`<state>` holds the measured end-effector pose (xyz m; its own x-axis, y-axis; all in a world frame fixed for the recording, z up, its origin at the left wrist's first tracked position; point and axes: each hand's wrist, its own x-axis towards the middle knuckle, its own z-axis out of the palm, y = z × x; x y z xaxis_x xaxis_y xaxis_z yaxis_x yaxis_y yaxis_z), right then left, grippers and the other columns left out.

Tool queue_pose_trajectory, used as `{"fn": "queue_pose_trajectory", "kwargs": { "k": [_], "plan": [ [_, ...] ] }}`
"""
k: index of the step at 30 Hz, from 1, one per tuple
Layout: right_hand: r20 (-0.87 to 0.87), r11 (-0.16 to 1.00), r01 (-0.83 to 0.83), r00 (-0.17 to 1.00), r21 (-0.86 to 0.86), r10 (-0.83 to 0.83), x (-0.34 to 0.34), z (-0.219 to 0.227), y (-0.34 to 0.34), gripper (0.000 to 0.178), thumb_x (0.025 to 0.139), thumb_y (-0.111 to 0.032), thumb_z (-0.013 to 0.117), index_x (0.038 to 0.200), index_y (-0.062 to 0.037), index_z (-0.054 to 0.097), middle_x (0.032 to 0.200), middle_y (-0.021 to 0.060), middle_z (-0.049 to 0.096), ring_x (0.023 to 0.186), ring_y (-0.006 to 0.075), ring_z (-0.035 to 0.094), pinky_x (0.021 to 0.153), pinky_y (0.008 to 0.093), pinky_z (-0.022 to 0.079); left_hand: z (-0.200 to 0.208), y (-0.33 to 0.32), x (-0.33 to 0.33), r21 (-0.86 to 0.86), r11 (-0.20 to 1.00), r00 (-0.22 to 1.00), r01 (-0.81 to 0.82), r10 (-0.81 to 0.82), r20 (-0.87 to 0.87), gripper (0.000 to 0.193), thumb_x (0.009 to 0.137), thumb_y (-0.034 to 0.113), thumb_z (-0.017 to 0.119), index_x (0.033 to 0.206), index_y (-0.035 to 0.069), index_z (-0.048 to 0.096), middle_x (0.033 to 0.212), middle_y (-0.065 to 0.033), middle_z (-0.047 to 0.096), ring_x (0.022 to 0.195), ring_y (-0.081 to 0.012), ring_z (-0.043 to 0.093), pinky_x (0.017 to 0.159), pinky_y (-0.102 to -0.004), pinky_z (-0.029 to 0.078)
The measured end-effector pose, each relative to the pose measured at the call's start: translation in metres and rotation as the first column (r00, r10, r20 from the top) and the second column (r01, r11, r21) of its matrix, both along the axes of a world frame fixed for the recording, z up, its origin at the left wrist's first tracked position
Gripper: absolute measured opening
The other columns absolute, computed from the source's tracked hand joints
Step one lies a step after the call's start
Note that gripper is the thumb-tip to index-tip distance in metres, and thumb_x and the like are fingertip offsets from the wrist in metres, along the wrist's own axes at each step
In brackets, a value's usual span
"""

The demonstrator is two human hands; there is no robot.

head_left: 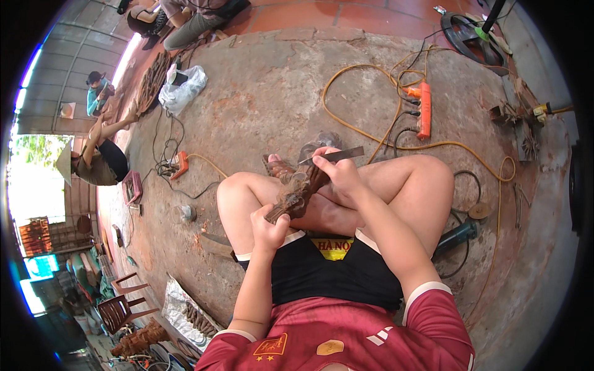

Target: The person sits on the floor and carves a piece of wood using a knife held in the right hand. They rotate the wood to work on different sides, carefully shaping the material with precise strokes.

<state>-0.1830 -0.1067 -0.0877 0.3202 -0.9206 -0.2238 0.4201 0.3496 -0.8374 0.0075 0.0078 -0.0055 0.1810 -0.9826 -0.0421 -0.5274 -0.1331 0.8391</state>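
I sit cross-legged on the floor with a brown carved wooden piece (293, 196) slanting over my crossed shins. My left hand (270, 230) is closed round its lower end. In my right hand (337, 170) is a flat dark metal strip (346, 154), like a file or scraper blade, pinched near its middle at the wood's upper end. Whether the strip's edge touches the wood I cannot tell. Just beyond, a greyish translucent bundle (322, 143) lies near my foot, partly hidden.
An orange power strip (424, 111) with a yellow cable (346, 128) lies ahead right; another orange power strip (179, 165) is at left. A teal power tool (458, 238) rests beside my right thigh. A metal cup (184, 214) and plastic bag (184, 91) stand left. Other people sit farther off.
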Motion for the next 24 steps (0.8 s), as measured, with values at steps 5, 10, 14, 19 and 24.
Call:
{"fn": "queue_pose_trajectory", "kwargs": {
  "k": [5,10,14,19,24],
  "plan": [
    [0.041,0.981,-0.149,0.987,-0.122,0.154,0.000,0.007,0.007,0.011,0.093,-0.012,0.068,0.099,-0.0034,0.065,0.095,-0.0017,0.063,0.091,0.0062,0.055,0.081,0.0216,0.044,-0.007,0.003,0.007,-0.026,0.999,0.999,0.025,-0.024,0.039,0.021,0.072,0.014,0.062,0.064,-0.005,0.056,0.052,-0.0138,0.053,0.047,-0.0197,0.051,0.049,-0.0352,0.043],
    [-0.077,0.997,0.073,0.994,-0.010,-0.073,-0.006,0.002,-0.007,0.016,0.093,-0.013,0.069,0.105,-0.0026,0.066,0.097,-0.0005,0.064,0.094,0.0078,0.056,0.086,0.0256,0.045,-0.002,0.001,0.003,-0.041,0.999,0.999,0.032,-0.032,0.016,0.021,0.073,0.014,0.062,0.064,-0.005,0.056,0.053,-0.0134,0.053,0.047,-0.0194,0.051,0.050,-0.0349,0.044],
    [0.128,0.995,-0.101,0.986,-0.025,0.103,-0.004,0.016,0.003,0.014,0.093,-0.011,0.068,0.104,-0.0026,0.066,0.096,-0.0003,0.064,0.092,0.0088,0.057,0.085,0.0267,0.045,-0.006,0.004,0.006,-0.033,0.999,1.000,0.030,-0.030,0.007,0.021,0.073,0.014,0.062,0.064,-0.005,0.056,0.052,-0.0131,0.054,0.047,-0.0187,0.051,0.050,-0.0345,0.044],
    [0.080,0.998,0.029,0.996,0.058,-0.034,-0.005,0.010,-0.003,0.014,0.093,-0.010,0.068,0.104,-0.0025,0.065,0.095,-0.0008,0.063,0.091,0.0090,0.056,0.085,0.0265,0.045,0.001,0.001,0.001,0.001,1.000,1.000,0.015,-0.015,-0.012,0.020,0.073,0.013,0.062,0.063,-0.005,0.057,0.052,-0.0119,0.054,0.047,-0.0176,0.051,0.050,-0.0341,0.044],
    [0.045,0.992,-0.094,0.994,-0.089,0.099,-0.002,0.005,0.005,0.015,0.093,-0.013,0.068,0.104,-0.0026,0.066,0.094,-0.0013,0.063,0.090,0.0080,0.055,0.081,0.0237,0.044,-0.003,0.001,0.003,-0.029,0.999,1.000,0.021,-0.020,0.018,0.020,0.073,0.012,0.062,0.063,-0.005,0.056,0.051,-0.0107,0.054,0.047,-0.0165,0.050,0.049,-0.0337,0.043]
  ]
}}
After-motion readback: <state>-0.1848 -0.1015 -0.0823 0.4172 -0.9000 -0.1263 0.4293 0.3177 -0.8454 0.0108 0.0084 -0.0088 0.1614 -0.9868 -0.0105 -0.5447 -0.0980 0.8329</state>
